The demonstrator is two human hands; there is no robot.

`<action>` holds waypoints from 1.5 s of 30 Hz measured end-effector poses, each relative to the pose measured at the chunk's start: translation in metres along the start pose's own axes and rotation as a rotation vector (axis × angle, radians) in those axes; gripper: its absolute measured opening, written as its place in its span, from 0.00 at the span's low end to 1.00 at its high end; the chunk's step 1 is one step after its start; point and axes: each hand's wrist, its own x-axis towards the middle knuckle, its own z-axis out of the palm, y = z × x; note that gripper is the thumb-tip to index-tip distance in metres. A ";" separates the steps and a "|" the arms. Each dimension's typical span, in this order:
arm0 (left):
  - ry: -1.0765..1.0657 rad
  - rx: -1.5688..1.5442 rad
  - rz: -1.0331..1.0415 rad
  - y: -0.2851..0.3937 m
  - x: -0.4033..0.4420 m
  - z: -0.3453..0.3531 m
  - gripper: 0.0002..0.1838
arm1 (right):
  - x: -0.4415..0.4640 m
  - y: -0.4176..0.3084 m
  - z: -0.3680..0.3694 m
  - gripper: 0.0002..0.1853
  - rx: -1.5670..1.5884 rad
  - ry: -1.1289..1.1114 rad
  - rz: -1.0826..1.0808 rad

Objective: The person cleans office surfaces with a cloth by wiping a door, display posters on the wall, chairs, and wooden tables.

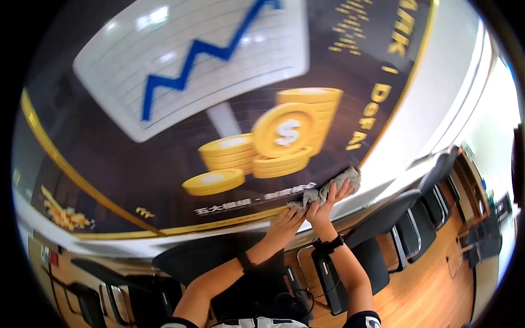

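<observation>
A crumpled grey cloth (350,176) lies against the lower right corner of a dark wall poster (164,205). My right hand (324,209) presses the cloth onto the poster, its fingers over the fabric. Just to the left, my left hand (285,225) holds the cloth's left end against the poster's lower edge. Some of the fabric is hidden under my fingers. Both wrists wear dark bands. Printed gold coins (287,133) and a line of white characters show on the poster above my hands.
Black chairs (385,217) line the wall to the right, and more black chairs (145,295) stand at lower left. A dark cable (311,295) hangs near my body. Wooden floor (429,284) and a wooden cabinet (470,188) show at right, beneath a bright window.
</observation>
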 end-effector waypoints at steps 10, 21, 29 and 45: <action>0.054 0.137 -0.326 -0.046 -0.118 -0.089 0.20 | 0.000 -0.150 0.065 0.30 -0.012 -0.025 -0.447; 0.258 0.349 -0.788 -0.116 -0.254 -0.185 0.27 | -0.013 -0.370 0.160 0.24 0.056 -0.035 -0.571; 0.387 0.377 -0.949 -0.164 -0.337 -0.232 0.28 | -0.033 -0.494 0.205 0.28 -0.035 -0.159 -0.760; 0.239 -0.081 -0.941 -0.094 -0.367 -0.196 0.28 | -0.112 -0.421 0.166 0.16 0.442 -0.512 -0.529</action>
